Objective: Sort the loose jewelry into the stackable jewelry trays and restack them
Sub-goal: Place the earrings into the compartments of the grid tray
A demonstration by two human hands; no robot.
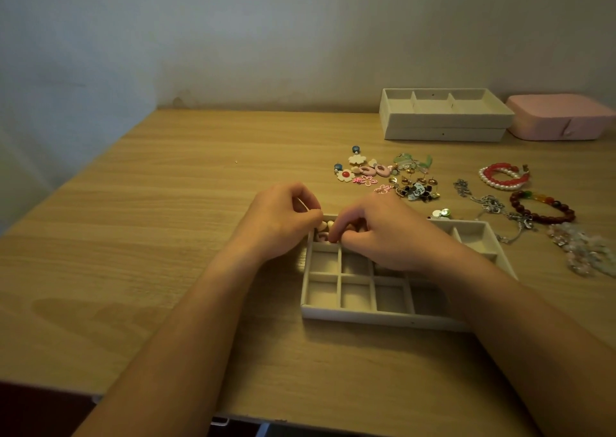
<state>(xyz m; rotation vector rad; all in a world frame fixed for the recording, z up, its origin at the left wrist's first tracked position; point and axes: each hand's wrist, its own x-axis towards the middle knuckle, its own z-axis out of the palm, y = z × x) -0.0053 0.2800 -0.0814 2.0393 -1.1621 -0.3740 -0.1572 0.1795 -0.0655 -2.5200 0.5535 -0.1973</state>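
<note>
Head view — left hand (283, 218) and right hand (378, 234), fingers curled, meet over beige divided fabric tray's (383, 319) far-left compartment holding small pink-and-cream earrings (322, 231) — any grip cannot be told.

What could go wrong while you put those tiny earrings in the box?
The left hand and right hand crowd one corner compartment of the tray, so the small earrings there might slip into the next slot. The right forearm lies across the tray's right side, so pulling it back could nudge the tray. The silver chains lie right beside the dark red bracelet and may tangle when lifted.
</note>
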